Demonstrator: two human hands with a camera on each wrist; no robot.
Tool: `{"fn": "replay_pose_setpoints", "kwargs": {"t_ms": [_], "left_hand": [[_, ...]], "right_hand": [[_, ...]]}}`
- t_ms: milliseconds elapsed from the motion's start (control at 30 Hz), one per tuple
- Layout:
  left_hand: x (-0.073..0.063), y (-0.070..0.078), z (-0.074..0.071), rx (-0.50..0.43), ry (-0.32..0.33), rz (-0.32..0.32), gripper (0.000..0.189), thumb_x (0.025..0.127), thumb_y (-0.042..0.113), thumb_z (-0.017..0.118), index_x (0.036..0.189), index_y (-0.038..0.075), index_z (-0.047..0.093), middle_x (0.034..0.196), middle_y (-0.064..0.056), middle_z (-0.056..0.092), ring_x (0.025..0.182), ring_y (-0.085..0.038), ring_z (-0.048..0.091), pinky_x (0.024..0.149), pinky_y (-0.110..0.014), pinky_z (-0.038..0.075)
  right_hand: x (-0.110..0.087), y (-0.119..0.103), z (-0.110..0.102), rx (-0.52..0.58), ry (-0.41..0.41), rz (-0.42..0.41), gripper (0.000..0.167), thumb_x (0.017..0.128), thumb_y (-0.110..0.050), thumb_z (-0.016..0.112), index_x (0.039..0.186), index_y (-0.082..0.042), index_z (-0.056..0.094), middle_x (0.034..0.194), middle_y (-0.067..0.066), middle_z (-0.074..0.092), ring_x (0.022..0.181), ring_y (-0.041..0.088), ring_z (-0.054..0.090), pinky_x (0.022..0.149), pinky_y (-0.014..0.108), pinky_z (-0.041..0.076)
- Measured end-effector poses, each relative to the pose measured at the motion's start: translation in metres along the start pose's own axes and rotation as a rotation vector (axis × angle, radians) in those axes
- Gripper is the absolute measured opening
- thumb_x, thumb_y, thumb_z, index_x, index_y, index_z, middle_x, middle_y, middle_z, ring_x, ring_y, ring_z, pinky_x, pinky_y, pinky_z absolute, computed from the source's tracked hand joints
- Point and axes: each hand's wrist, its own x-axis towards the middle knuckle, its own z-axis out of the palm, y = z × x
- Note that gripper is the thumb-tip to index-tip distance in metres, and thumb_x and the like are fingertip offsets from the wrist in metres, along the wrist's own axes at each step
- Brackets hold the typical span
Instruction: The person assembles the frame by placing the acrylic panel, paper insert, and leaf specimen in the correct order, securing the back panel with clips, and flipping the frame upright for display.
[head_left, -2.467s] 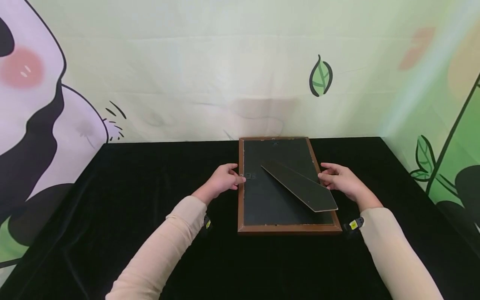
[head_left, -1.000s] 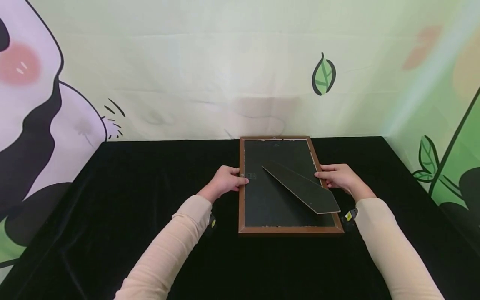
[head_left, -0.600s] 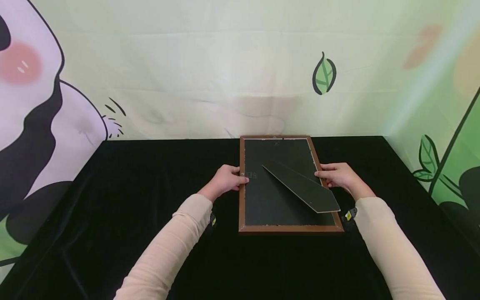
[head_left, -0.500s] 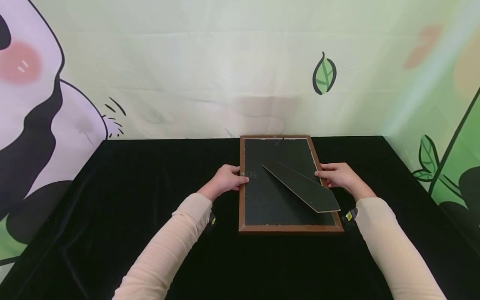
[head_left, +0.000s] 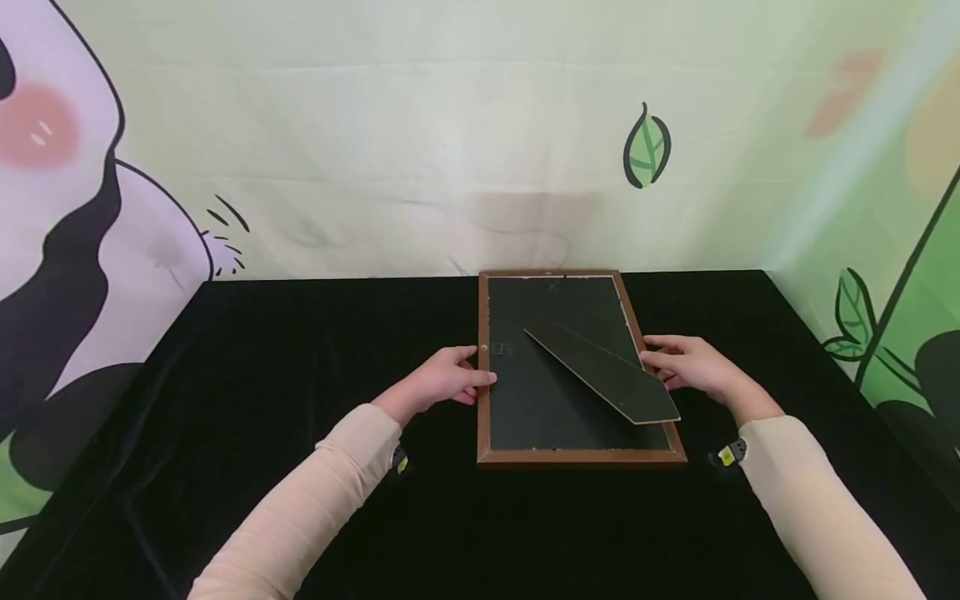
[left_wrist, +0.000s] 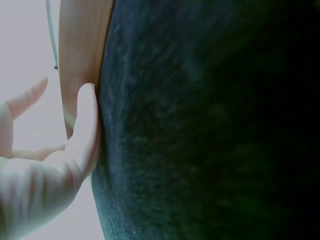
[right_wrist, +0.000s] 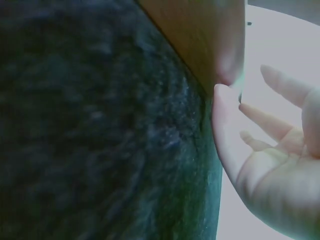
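Note:
A picture frame (head_left: pixel 582 457) lies with its dark back up and its brown border showing all round. Its easel leg (head_left: pixel 615 379) slants across the back, the broad end raised at the lower right. Beside the left border, my left hand (head_left: pixel 442 379) has its thumb tip at the edge and its fingers spread apart. Opposite it, my right hand (head_left: pixel 697 367) has thumb and fingertips right at the right border, fingers loosely extended. Both wrist views show the thumbs near the wooden edge and the other fingers standing off from it.
Black cloth (head_left: pixel 360 500) covers the table under the frame. Behind the table's far edge hangs a pale backdrop (head_left: pixel 375 167) printed with a panda and leaves. A green printed backdrop (head_left: pixel 900 283) runs along the right side.
Both hands gripped the frame's side borders half a second ago. Now they have loosened and drawn slightly outward and toward the person. The frame stays in place.

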Motion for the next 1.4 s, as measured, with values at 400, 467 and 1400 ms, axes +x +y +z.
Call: {"fn": "replay_pose_setpoints", "kwargs": {"t_ms": [400,467,1400], "left_hand": [[-0.026,-0.009,0.011,0.021,-0.046,0.040,0.089,0.083,0.017,0.077,0.151,0.000,0.022,0.099,-0.016,0.056,0.078,-0.020,0.067,0.078,-0.033,0.057],[-0.028,-0.009,0.013,0.044,-0.040,0.045,0.091,0.082,0.017,0.078,0.151,0.000,0.022,0.098,-0.015,0.056,0.077,-0.020,0.066,0.077,-0.033,0.057],[-0.029,-0.009,0.019,0.061,-0.033,0.039,0.098,0.080,0.015,0.079,0.153,0.002,0.016,0.095,-0.015,0.054,0.075,-0.021,0.065,0.075,-0.033,0.057]], "right_hand": [[-0.030,0.009,0.006,0.112,-0.074,-0.028,0.061,0.100,-0.020,0.052,0.147,0.009,0.026,0.123,0.028,0.055,0.098,0.024,0.064,0.088,0.037,0.054],[-0.032,0.010,0.008,0.123,-0.072,-0.013,0.063,0.098,-0.020,0.054,0.147,0.008,0.027,0.121,0.025,0.055,0.097,0.022,0.063,0.087,0.035,0.054],[-0.027,0.014,0.016,0.181,-0.017,0.026,0.055,0.094,-0.011,0.056,0.140,0.011,0.034,0.106,0.014,0.062,0.087,0.016,0.064,0.081,0.032,0.054]]}}
